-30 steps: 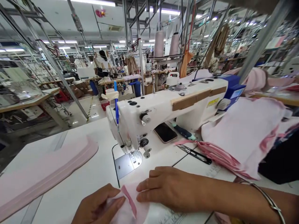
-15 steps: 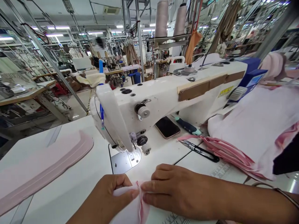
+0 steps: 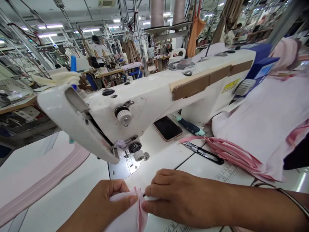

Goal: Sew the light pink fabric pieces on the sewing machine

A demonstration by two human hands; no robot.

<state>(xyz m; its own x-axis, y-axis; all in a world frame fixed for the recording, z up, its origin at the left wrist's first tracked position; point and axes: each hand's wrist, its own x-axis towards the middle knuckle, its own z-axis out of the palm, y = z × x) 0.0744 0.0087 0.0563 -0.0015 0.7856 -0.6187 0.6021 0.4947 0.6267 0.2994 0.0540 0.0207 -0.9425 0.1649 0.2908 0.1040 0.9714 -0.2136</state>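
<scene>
From my seat, I find the cloth (image 3: 122, 216) at six o'clock in my view, low between the hands, a pale folded piece with a pinker edge. The left hand (image 3: 103, 199) pinches it between thumb and bent forefinger. The right hand (image 3: 173, 193) comes in from four o'clock, palm down, fingers reaching left, a fingertip against the pink edge; its thumb is hidden, so I cannot tell whether it pinches anything.

I judge the cloth light and soft, limp away from a grip, and a bit springy at the fold. It should not break, though I would expect its layers to slide over each other (thin stuff tends to creep). I would take hold right at the fold, all layers together, with a flat fingertip steadying the edge against the surface (image 3: 62, 193); a hard squeeze could crease it.

The machine's plate (image 3: 122, 169) lies at twelve o'clock from the cloth, just beyond the hands. The snips (image 3: 204, 154) lie toward two o'clock, well apart from it, points worth keeping off such fabric.
</scene>
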